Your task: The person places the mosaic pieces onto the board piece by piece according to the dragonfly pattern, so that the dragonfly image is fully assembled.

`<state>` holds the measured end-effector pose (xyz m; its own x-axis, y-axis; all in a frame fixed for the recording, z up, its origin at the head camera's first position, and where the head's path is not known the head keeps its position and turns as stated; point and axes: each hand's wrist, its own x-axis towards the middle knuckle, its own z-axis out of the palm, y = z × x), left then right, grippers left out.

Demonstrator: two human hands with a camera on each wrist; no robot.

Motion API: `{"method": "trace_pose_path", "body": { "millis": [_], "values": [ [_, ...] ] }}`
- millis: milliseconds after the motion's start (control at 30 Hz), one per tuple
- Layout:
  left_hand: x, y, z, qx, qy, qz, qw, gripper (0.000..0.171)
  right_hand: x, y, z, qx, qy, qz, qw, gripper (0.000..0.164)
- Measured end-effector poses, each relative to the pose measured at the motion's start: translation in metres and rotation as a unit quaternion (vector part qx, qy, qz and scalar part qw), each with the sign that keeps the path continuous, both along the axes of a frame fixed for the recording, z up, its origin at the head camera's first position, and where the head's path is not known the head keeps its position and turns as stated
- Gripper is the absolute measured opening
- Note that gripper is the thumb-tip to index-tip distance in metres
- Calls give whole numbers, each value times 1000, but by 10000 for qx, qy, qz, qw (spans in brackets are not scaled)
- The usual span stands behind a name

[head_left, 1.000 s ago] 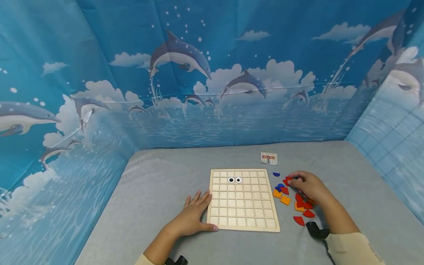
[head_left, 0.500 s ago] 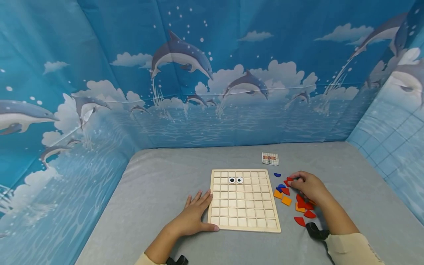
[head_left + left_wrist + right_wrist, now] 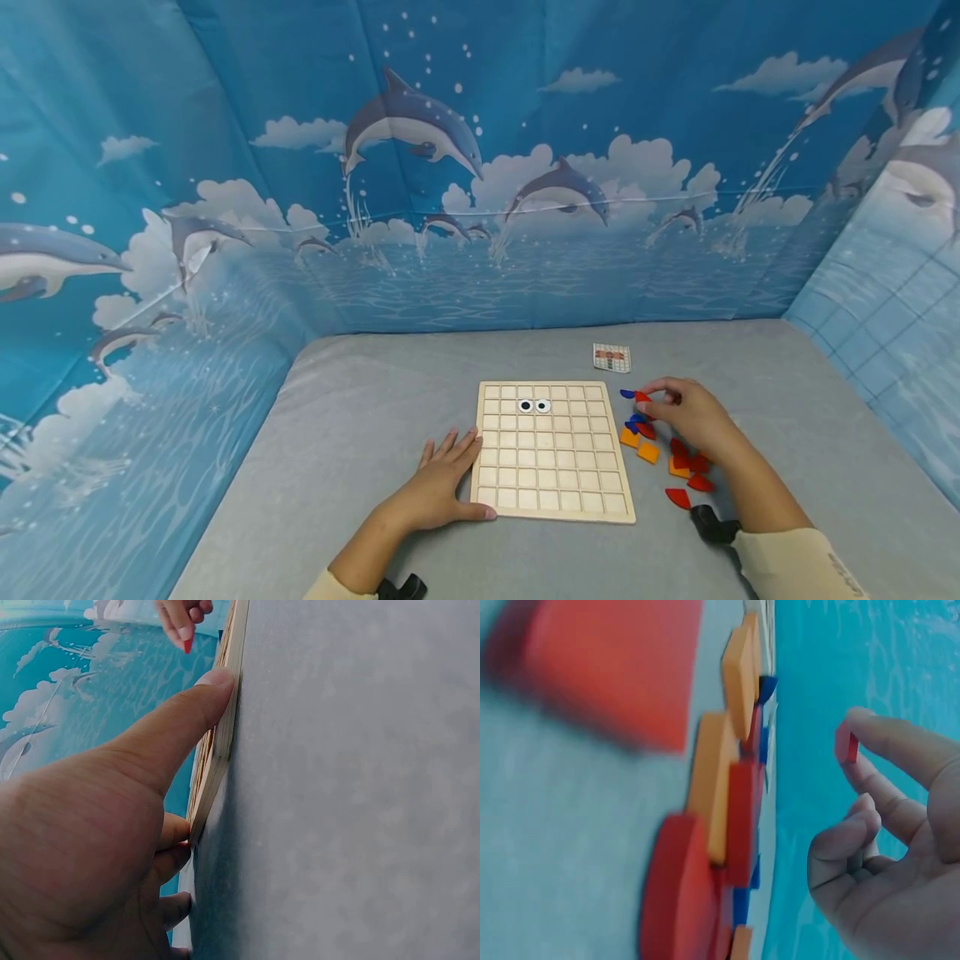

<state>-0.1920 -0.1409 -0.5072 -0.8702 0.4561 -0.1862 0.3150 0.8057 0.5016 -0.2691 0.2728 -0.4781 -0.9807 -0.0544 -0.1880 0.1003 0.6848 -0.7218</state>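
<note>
A square wooden grid board (image 3: 547,457) lies on the grey cloth, with two round eye pieces (image 3: 534,406) in its upper cells. Spread along the board's left and front edges, my left hand (image 3: 435,493) touches it with thumb and fingers extended; the left wrist view shows the thumb (image 3: 214,682) on the edge. My right hand (image 3: 697,417) pinches a small red wedge piece (image 3: 845,742) between thumb and finger, raised above the cloth. Below that hand lie red wedges (image 3: 678,498), orange squares (image 3: 648,452) and blue pieces (image 3: 627,393).
Behind the pieces lies a small printed pattern card (image 3: 612,357). A blue dolphin-print curtain (image 3: 450,275) surrounds the back and sides of the cloth-covered table (image 3: 360,400). Black wrist straps (image 3: 714,525) sit near both cuffs.
My right hand has lifted the red wedge piece off the cloth and moved slightly left and away from me. My left hand stays at the board's edge.
</note>
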Motion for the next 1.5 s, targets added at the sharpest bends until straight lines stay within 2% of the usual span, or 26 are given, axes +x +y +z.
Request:
{"method": "trace_pose_path", "body": {
  "millis": [133,267,400,500,800,1067,1267,1400,1500],
  "values": [
    [0,1,1,0,27,-4,10000,113,3,-10,4,17,117,139,9998,44],
    [0,1,1,-5,51,-1,10000,113,7,-20,6,-219,131,299,9992,42],
    [0,1,0,-19,62,23,10000,113,9,-30,5,-658,200,487,9964,38],
    [1,0,-1,-13,74,20,10000,113,11,-37,4,-1046,84,510,9932,36],
    [3,-1,-2,47,129,-25,9999,113,16,-62,3,-1923,-124,892,9772,36],
    [5,-1,-2,-1,182,-52,9998,112,14,-82,0,-1780,-8,1193,9768,30],
    [6,-1,-3,26,189,-85,9998,112,9,-97,-1,-1703,44,1570,9728,29],
    [6,-1,-5,-54,197,-55,9998,112,7,-108,3,-1670,156,1774,9698,31],
    [6,-1,-6,-53,208,-60,9998,112,5,-117,6,-1670,51,1814,9691,29]
  ]
}}
